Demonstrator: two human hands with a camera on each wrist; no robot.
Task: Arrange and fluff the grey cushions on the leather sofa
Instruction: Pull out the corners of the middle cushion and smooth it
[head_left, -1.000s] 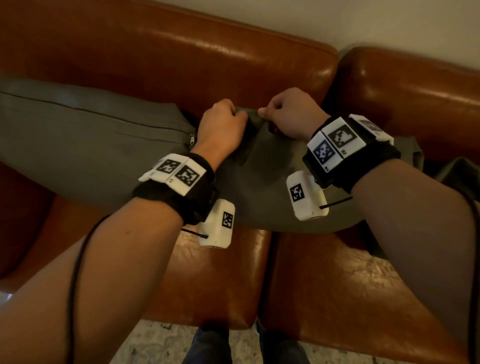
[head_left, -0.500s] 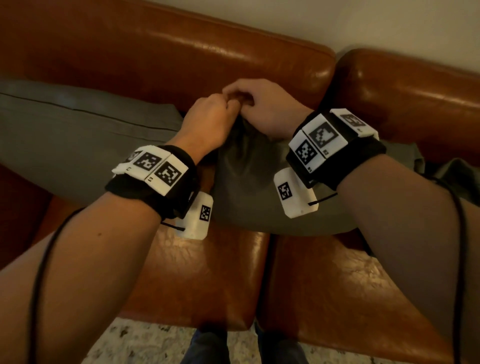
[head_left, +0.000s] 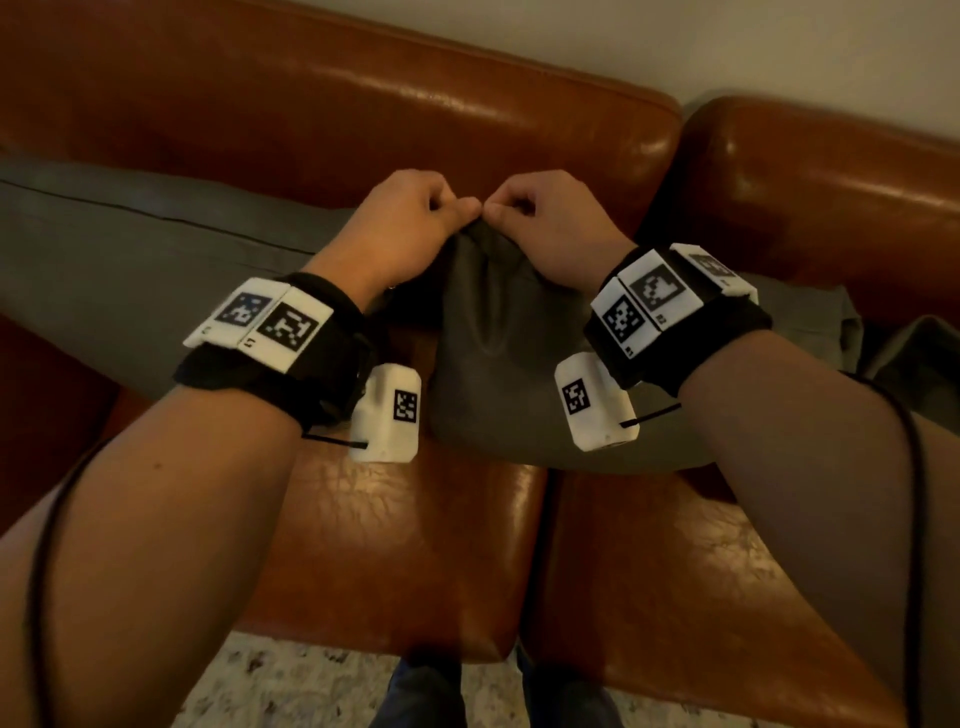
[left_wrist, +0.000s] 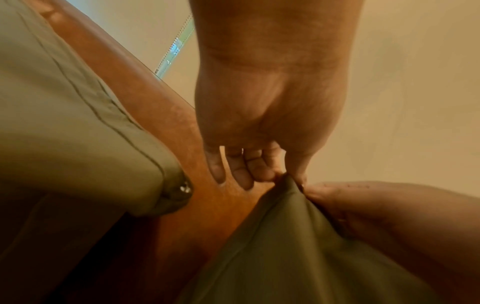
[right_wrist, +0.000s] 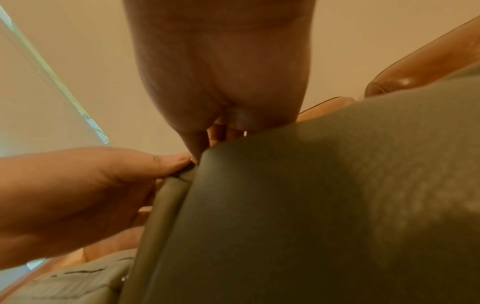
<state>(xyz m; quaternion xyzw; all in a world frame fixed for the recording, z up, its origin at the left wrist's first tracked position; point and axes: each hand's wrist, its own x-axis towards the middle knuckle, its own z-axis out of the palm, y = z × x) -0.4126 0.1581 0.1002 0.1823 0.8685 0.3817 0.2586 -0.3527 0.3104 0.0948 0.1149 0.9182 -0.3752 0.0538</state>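
With our left hand (head_left: 410, 228) and right hand (head_left: 545, 228) we pinch the top corner of the soft, light grey cushion (head_left: 498, 374), which sags.

Bare leather seat (head_left: 415, 519) lies open below both wrists, nearer the person. Beyond the knuckles, the sofa backrest (head_left: 363, 104) blocks the way. A second grey cushion (head_left: 130, 270) lies just outside the left hand (head_left: 400, 228); the pinched cushion (head_left: 498, 374) fills the space beneath the right hand (head_left: 550, 223).
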